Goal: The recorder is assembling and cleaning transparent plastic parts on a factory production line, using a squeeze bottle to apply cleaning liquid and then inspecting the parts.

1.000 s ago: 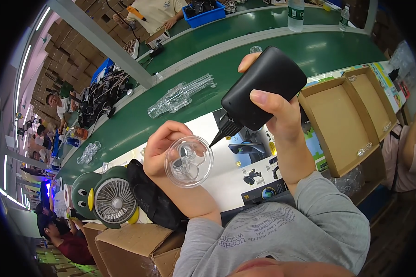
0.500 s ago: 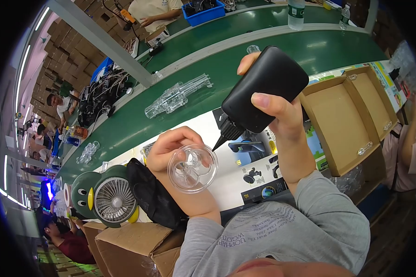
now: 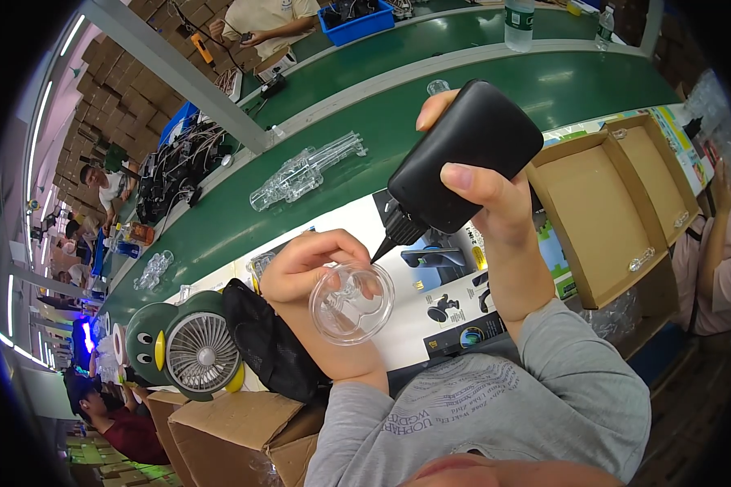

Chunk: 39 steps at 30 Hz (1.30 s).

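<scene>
My right hand [image 3: 502, 207] grips a black squeeze bottle [image 3: 471, 150], tilted with its nozzle pointing down to the left. The thin black nozzle tip [image 3: 379, 252] meets, or nearly meets, the upper right rim of a round clear plastic piece [image 3: 351, 323]. Closed fingers of my left hand [image 3: 299, 266] hold that piece from behind; its round rim faces me and a lobed shape shows through it. Beyond my hands, a long clear plastic assembly [image 3: 309, 174] lies on the green surface. A small clear part [image 3: 437, 87] shows just behind the bottle.
At left stand a green penguin-shaped fan [image 3: 203, 355] and a black mesh pouch [image 3: 272, 341]. A printed sheet [image 3: 398, 325] lies under my hands. Open cardboard trays [image 3: 597, 211] with clear parts sit at right. A carton [image 3: 231, 422] is at lower left; a metal post [image 3: 179, 73] rises beyond the table.
The round clear piece has shifted right and turned in my left hand, under the nozzle. The clear parts on the green surface have slid slightly left. My right hand has barely moved.
</scene>
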### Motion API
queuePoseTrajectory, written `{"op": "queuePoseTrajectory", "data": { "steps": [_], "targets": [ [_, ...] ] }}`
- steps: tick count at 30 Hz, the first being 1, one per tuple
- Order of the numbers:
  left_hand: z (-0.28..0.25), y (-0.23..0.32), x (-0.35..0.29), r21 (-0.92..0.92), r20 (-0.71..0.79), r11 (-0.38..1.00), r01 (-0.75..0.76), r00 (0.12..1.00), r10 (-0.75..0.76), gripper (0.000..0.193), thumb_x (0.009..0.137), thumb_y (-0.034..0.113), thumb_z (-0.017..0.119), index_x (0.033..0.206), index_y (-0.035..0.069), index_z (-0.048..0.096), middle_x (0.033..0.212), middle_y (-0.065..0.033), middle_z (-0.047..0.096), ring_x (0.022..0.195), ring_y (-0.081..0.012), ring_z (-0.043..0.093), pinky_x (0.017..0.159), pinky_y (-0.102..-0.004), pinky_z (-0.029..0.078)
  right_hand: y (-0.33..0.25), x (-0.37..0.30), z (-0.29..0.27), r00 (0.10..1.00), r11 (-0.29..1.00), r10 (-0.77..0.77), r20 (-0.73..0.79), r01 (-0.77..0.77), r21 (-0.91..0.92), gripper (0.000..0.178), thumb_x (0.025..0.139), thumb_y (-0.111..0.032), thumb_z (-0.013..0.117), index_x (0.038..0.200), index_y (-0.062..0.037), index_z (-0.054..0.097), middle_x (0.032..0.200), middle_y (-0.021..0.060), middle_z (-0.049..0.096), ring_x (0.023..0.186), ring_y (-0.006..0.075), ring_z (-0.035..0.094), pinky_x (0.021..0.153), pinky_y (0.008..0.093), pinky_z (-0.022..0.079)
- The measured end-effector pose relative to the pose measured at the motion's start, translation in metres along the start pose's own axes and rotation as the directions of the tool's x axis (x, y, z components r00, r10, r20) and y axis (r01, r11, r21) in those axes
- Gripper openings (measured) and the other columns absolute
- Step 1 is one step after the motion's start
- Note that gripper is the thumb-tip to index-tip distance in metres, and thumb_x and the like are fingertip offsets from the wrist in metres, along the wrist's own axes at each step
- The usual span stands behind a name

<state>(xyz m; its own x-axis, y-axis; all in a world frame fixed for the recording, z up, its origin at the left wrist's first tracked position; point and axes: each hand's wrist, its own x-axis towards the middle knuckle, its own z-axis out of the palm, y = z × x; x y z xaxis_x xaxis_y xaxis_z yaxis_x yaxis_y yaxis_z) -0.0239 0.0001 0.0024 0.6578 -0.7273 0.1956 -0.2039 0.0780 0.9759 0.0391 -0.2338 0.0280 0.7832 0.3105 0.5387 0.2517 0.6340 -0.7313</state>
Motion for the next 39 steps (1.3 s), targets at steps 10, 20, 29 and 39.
{"op": "queuePoseTrajectory", "data": {
  "steps": [10,20,29,39],
  "targets": [
    [0.003,-0.002,0.007,0.095,0.042,0.995,0.026,0.999,-0.030,0.038,0.091,0.030,0.045,0.102,-0.005,0.049,0.087,-0.0147,0.065,0.084,-0.0218,0.063,0.076,-0.0284,0.045,0.001,-0.001,-0.002,1.000,1.000,-0.018,-0.012,0.018,0.022,0.043,0.059,-0.017,0.064,0.097,0.0003,0.052,0.098,0.0096,0.054,0.072,0.0106,0.055,0.062,0.0225,0.048],
    [0.006,0.003,0.012,0.099,0.028,0.991,0.095,0.995,-0.098,0.041,0.090,0.035,0.046,0.102,-0.004,0.050,0.086,-0.0135,0.065,0.083,-0.0203,0.063,0.075,-0.0278,0.045,-0.002,-0.001,0.001,0.999,1.000,-0.004,-0.035,0.004,-0.002,0.046,0.057,-0.019,0.065,0.097,0.0005,0.054,0.095,0.0088,0.055,0.071,0.0107,0.054,0.061,0.0220,0.047],
    [0.007,-0.001,0.013,0.088,0.010,0.991,0.104,0.994,-0.106,0.042,0.090,0.034,0.049,0.102,-0.005,0.050,0.087,-0.0146,0.064,0.082,-0.0196,0.062,0.074,-0.0277,0.046,-0.002,-0.002,0.002,0.999,1.000,0.005,-0.042,-0.005,0.002,0.047,0.056,-0.020,0.066,0.097,0.0003,0.054,0.094,0.0088,0.055,0.070,0.0108,0.054,0.060,0.0218,0.047],
    [0.008,-0.003,0.015,0.086,-0.002,0.988,0.128,0.992,-0.128,0.043,0.089,0.036,0.050,0.103,-0.005,0.050,0.087,-0.0139,0.064,0.081,-0.0187,0.062,0.075,-0.0280,0.046,0.000,-0.003,0.002,1.000,1.000,-0.001,-0.011,0.001,0.016,0.048,0.058,-0.019,0.066,0.100,-0.0003,0.052,0.097,0.0086,0.054,0.073,0.0110,0.055,0.061,0.0221,0.048]
  ]
}}
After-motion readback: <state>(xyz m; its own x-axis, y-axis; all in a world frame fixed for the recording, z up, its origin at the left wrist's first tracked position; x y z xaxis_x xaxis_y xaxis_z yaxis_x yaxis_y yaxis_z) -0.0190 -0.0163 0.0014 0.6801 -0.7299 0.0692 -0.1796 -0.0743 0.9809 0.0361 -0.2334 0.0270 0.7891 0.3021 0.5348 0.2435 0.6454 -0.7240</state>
